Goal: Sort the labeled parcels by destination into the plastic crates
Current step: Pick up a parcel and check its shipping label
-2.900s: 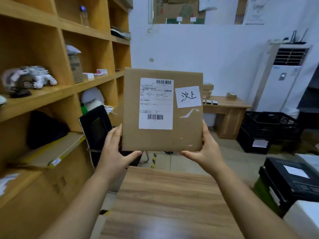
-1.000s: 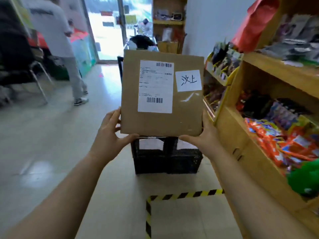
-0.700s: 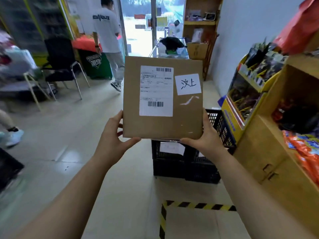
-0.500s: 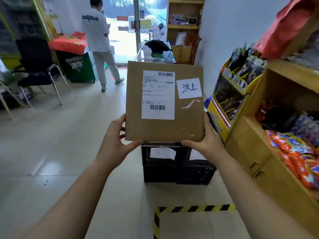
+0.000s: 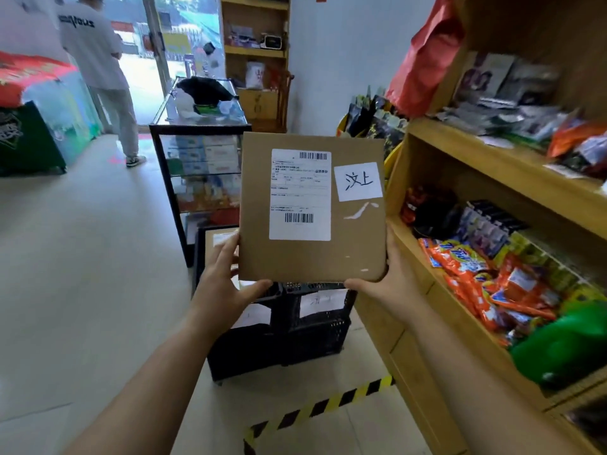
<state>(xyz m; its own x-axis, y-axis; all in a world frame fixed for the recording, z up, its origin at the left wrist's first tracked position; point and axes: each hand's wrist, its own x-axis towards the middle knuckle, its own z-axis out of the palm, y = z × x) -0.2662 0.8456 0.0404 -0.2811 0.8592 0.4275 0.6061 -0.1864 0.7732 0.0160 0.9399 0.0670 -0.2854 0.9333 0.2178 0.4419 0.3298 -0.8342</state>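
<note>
Head view is showing the flat cardboard parcel (image 5: 312,257) being held upright at twelve o'clock, just above the black plastic crates (image 5: 322,336). The left hand (image 5: 223,280) is gripping its lower left corner, thumb hooked along the bottom edge; the right hand (image 5: 391,284) is clamping the lower right corner the same way. Against half a second back, the crates are sitting nearer and larger, so the carrier is closing in and the drop looks near. The parcel is bearing a printed shipping label (image 5: 300,194) with two barcodes, a handwritten sticker (image 5: 358,181) at its two o'clock and torn tape scraps. Paper tags (image 5: 322,298) on the crates are reading too blurred. A glass display case (image 5: 200,165) is standing at eleven o'clock, snack shelves (image 5: 492,165) at three.
</note>
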